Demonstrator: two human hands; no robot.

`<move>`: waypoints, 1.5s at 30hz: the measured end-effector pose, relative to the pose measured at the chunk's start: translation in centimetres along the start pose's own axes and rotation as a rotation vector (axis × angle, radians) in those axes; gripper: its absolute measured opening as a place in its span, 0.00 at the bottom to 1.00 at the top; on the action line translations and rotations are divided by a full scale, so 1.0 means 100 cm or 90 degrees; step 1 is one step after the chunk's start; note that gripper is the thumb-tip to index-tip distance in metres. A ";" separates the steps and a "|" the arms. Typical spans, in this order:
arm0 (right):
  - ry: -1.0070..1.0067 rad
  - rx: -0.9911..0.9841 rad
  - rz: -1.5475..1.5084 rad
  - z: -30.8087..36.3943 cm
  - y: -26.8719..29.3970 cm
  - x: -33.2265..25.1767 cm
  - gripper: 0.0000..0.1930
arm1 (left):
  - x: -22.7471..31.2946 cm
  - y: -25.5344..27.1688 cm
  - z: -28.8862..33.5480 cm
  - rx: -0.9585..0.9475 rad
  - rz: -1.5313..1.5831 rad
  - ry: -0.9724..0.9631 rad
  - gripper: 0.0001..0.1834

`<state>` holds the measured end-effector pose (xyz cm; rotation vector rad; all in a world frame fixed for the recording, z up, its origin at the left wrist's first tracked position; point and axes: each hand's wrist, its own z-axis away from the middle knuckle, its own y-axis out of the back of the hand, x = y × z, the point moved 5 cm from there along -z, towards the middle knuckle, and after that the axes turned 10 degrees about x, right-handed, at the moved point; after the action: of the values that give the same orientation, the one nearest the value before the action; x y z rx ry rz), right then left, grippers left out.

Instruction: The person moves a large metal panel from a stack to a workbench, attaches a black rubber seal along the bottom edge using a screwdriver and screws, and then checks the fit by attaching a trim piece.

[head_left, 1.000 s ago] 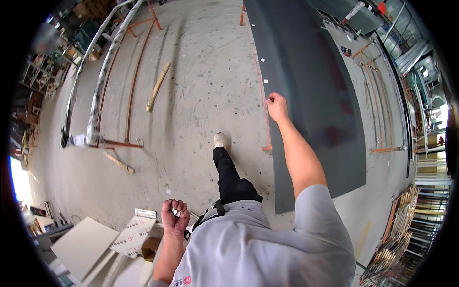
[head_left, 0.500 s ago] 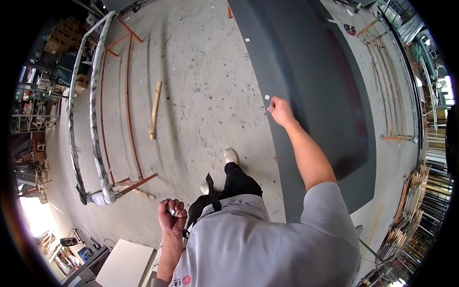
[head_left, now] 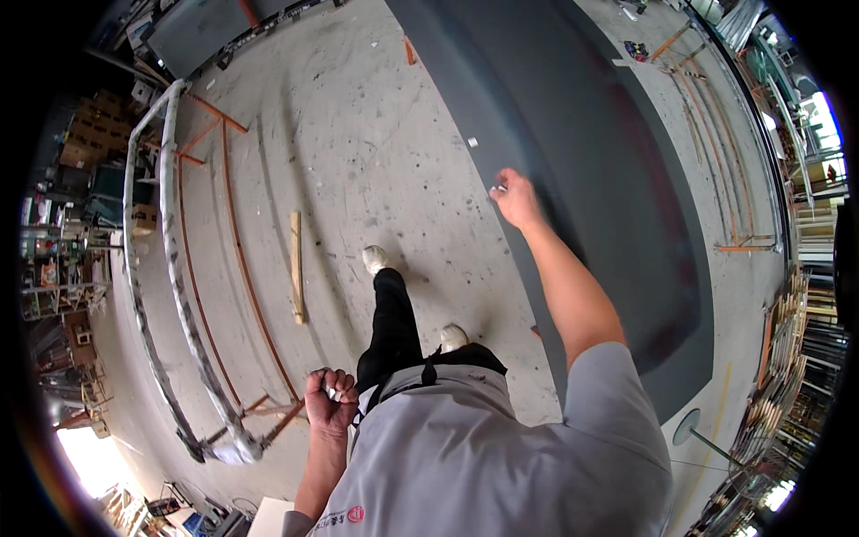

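Note:
A long dark grey sheet (head_left: 595,170) lies to my right. Over its left edge is my right hand (head_left: 516,199), thumb and fingers pinched on a small white square (head_left: 501,189). Another white square (head_left: 472,141) lies farther along that edge, apart from my fingers. My left hand (head_left: 329,400) is held near my waist, curled around small white pieces (head_left: 332,393) that show between the fingers. How many pieces it holds is hidden.
At left stands an orange metal rack (head_left: 234,224) with wrapped rails (head_left: 170,215). A wooden strip (head_left: 296,268) lies on the concrete floor (head_left: 358,134). Long stock (head_left: 787,376) is stacked at the far right. A round disc on a rod (head_left: 686,427) stands near my right elbow.
I have stepped forward along the sheet. The white square near my right hand is off the sheet and between my fingers. My left hand stays closed.

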<state>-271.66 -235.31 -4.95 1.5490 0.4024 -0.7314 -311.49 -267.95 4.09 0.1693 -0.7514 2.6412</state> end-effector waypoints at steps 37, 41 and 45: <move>0.014 0.253 0.103 -0.181 -0.083 -0.308 0.19 | 0.104 -0.509 -0.384 -0.268 -0.534 0.382 0.13; -0.129 0.380 -0.020 -0.147 -0.068 -0.310 0.12 | 0.069 -0.512 -0.365 -0.313 -0.623 0.560 0.11; -0.258 0.395 0.049 -0.105 -0.045 -0.325 0.11 | 0.047 -0.496 -0.326 -0.305 -0.787 0.592 0.12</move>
<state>-296.16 -219.01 12.88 1.9127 -0.2099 -1.1506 -296.42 -210.42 1.35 -0.5254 -0.5890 1.1026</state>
